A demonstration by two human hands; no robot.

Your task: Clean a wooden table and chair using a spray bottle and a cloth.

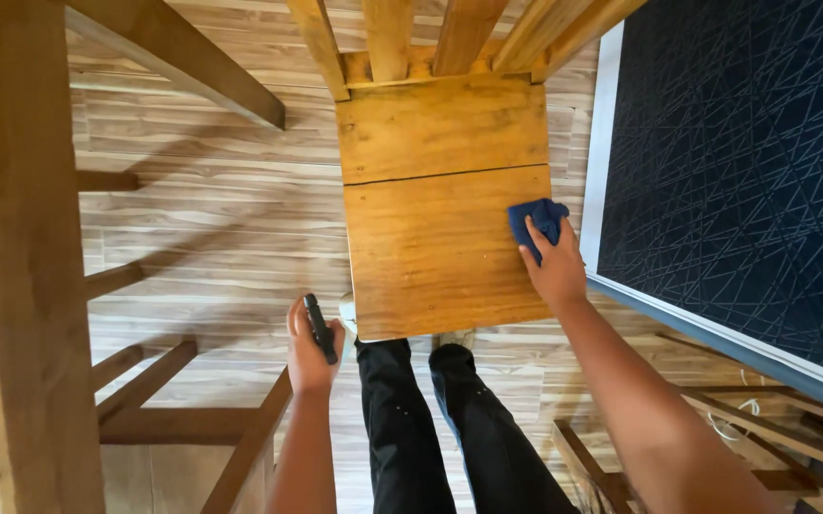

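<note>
Two forearms reach forward from the bottom of the view, above two legs in black trousers [431, 428]. Left hand [309, 345] is raised upright beside the wooden chair seat [431, 247], fingers closed around one slim black device [320, 327]. Right hand [556, 268] lies flat, fingers spread narrow, pressing one folded blue cloth [537, 221] on the right edge of the seat. One dark patterned panel [735, 171] with pale border lies at right; no labels are visible
</note>
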